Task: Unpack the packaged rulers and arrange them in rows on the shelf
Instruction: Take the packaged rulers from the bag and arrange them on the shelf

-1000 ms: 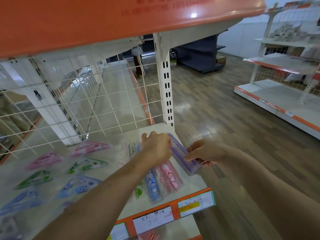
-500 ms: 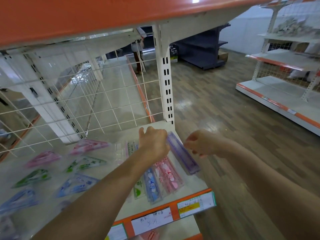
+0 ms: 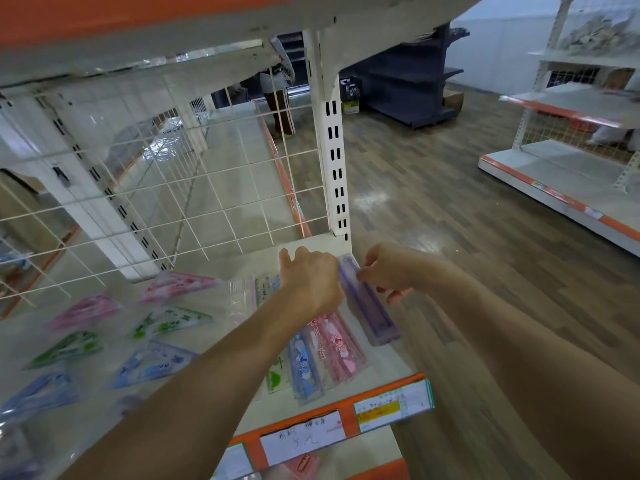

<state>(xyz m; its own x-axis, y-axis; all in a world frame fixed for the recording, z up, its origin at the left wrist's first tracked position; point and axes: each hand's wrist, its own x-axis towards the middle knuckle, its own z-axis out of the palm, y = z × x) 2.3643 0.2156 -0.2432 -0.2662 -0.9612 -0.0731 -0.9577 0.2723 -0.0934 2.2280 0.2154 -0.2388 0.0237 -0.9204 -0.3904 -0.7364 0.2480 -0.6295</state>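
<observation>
A purple packaged ruler (image 3: 370, 311) lies at the right edge of the white shelf (image 3: 389, 362), pointing away from me. My right hand (image 3: 388, 271) pinches its far half, fingertips on top and thumb at its outer side. My left hand (image 3: 311, 282) rests knuckles up just left of it, over the far ends of the row; its fingertips are hidden. Beside the purple ruler lie a pink ruler (image 3: 337, 348), a blue ruler (image 3: 303, 370) and a green ruler (image 3: 275, 377), side by side.
Packaged triangular set squares (image 3: 162, 362) in pink, green and blue cover the shelf's left part. A wire grid back (image 3: 194, 188) and a white slotted upright (image 3: 334, 157) bound the shelf. An orange-fronted shelf (image 3: 138, 15) hangs overhead. Price labels (image 3: 391, 408) line the front edge.
The purple ruler went from held in the air to lying flat on the shelf. My right hand let go, drew back, then returned to pinch its far half. My left hand shifted slightly.
</observation>
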